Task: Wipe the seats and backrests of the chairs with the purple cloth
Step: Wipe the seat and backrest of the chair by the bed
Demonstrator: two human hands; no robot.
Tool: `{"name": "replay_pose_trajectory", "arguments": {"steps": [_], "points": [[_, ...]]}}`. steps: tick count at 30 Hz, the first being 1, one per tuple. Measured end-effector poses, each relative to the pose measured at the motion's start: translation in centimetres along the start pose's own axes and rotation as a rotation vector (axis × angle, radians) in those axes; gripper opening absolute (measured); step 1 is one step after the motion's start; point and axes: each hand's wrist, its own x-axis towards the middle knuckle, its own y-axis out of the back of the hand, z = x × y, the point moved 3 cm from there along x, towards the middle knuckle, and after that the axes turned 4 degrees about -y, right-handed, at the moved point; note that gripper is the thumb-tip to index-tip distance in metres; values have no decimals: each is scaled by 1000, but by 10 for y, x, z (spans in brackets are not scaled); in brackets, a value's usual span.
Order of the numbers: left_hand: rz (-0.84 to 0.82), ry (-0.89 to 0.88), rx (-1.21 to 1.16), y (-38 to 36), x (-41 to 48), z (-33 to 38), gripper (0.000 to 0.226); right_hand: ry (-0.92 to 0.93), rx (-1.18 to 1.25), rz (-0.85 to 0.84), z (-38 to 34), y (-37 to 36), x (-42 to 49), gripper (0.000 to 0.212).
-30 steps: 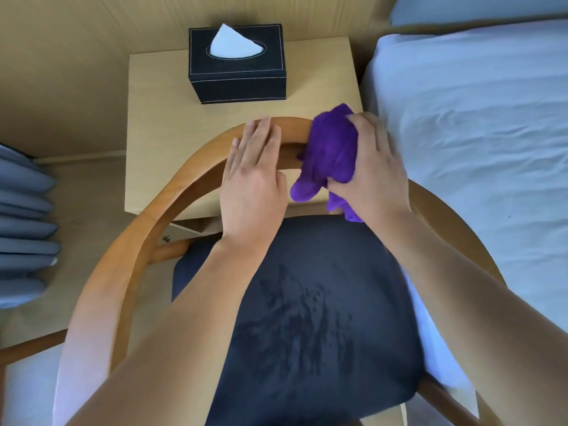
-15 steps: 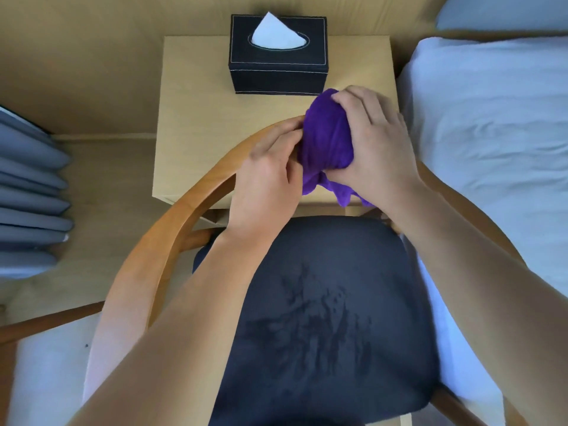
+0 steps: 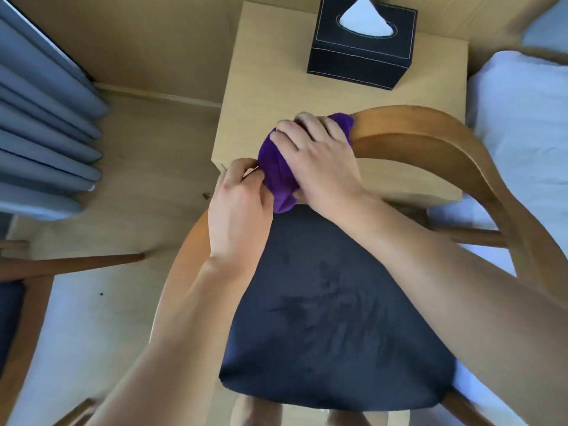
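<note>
The purple cloth [image 3: 278, 176] is bunched up on the top rail of the chair's curved wooden backrest [image 3: 430, 139]. The right hand [image 3: 319, 161] lies over it with its fingers curled round the bundle. The left hand [image 3: 238, 207] pinches the cloth's lower edge. Below them is the dark seat [image 3: 332, 318], marked with streaks. Behind the chair stands a pale counter [image 3: 270, 87] bearing a black tissue box [image 3: 359, 56], with a bed [image 3: 522, 133] to the right.

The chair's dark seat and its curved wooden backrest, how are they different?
The dark padded seat is flat, blackish fabric with streaky marks; the curved wooden backrest is a smooth, orange-brown bent rail. The right hand holds the purple cloth on the backrest, not on the seat. Both belong to one chair.
</note>
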Motion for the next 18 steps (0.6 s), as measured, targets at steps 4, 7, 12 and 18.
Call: {"name": "replay_pose_trajectory", "arguments": {"steps": [4, 7, 12, 18], "points": [[-10, -1, 3, 5, -4, -7, 18, -6, 5, 61, -7, -6, -1, 77], [-13, -5, -37, 2, 0, 1, 15, 3, 37, 53, 3, -1, -3, 76], [-22, -66, -101, -7, 16, 34, 23, -119, 84, 46, 46, 20, -12, 79], [-61, -157, -142, -29, 40, 80, 43, -408, 316, 14, 132, 38, -51, 92]]}}
